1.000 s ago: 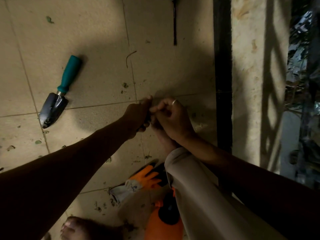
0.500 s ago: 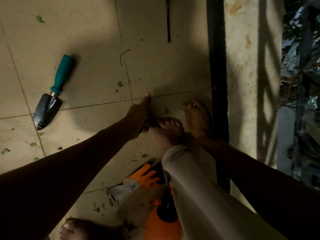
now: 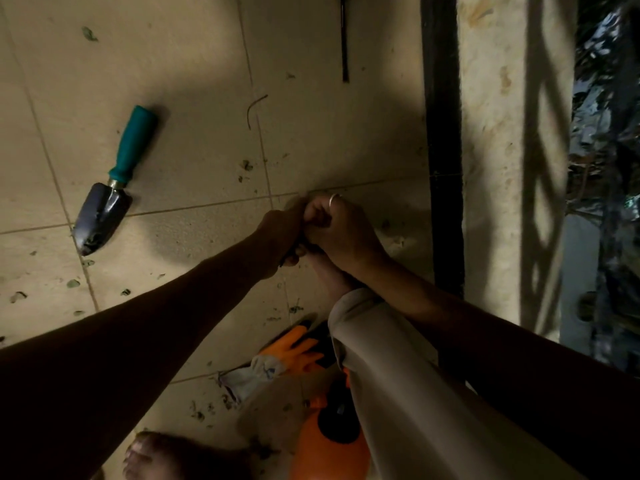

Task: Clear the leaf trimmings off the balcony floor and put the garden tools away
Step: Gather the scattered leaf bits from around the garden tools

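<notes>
Balcony floor (image 3: 180, 46), seen from above.
Far left, the teal-handled trowel (image 3: 104, 209) lies flat with leaf trimmings (image 3: 73, 283) scattered near its blade; at centre our left hand (image 3: 282, 230) and right hand (image 3: 341, 226) touch, fingers curled, and we cannot tell what they grip.

Dim, warm light falls on the floor tiles (image 3: 194, 57) (brightest at upper left); the forearms read nearly black, and the edges look perhaps slightly bowed.
</notes>
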The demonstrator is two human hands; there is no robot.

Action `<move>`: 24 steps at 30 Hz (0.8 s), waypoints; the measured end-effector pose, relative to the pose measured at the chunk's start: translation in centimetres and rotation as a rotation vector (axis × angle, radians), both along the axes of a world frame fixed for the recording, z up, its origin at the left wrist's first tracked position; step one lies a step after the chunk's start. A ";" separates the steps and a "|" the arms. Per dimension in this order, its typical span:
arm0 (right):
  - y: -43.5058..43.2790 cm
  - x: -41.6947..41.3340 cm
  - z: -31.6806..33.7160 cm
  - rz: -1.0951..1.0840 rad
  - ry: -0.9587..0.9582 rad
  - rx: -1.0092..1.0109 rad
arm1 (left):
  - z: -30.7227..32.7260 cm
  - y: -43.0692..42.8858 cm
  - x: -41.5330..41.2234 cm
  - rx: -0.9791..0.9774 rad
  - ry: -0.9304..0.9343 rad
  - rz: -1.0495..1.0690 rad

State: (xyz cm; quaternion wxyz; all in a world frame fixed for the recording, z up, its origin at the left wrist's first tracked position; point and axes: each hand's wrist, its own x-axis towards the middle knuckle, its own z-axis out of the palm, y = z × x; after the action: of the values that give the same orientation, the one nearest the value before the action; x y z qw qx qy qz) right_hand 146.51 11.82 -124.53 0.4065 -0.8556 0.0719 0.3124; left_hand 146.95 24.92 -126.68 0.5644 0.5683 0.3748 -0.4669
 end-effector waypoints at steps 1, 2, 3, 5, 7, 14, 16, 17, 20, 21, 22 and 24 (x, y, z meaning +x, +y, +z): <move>0.0 0.0 -0.1 0.018 -0.022 -0.023 | 0.1 0.0 -0.1 0.011 -0.008 -0.015; 0.0 -0.1 -0.2 0.036 -0.041 -0.046 | 0.2 0.0 -0.1 0.026 -0.016 -0.021; -0.1 -0.1 -0.3 0.060 -0.065 -0.064 | 0.3 0.0 -0.1 0.039 -0.024 -0.025; -0.7 -0.3 -0.5 0.111 -0.078 -0.089 | 0.3 0.0 0.0 0.049 -0.041 -0.048; -1.6 -0.4 -0.8 0.113 -0.068 -0.119 | 0.2 -0.3 0.0 0.070 -0.053 -0.058; -4.3 -1.1 -2.7 0.189 -0.115 -0.492 | -0.4 0.6 0.3 0.096 -0.008 0.028; -4.6 -1.0 -2.8 0.322 -0.090 -0.541 | -0.4 0.8 0.0 0.089 0.004 0.055; -4.5 -0.9 -2.4 0.364 -0.091 -0.552 | -0.3 0.8 -0.1 0.083 0.009 0.069; -4.5 -0.9 -2.1 0.445 -0.168 -0.571 | 0.0 0.7 -0.2 0.065 0.019 0.087; -4.5 -1.1 -2.1 0.453 -0.165 -0.587 | 0.0 0.6 -0.2 0.063 0.019 0.090; -4.6 -1.2 -2.3 0.440 -0.178 -0.595 | 0.1 0.5 -0.2 0.065 0.017 0.095; -4.6 -0.9 -2.5 0.320 -0.138 -0.494 | 0.0 0.2 -0.1 0.074 0.009 0.094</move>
State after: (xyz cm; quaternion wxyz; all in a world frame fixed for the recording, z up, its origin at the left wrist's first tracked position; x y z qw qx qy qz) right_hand 145.60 7.19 -127.06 0.1358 -0.9482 -0.0181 0.2866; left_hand 146.83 25.12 -126.64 0.5628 0.5684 0.4206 -0.4282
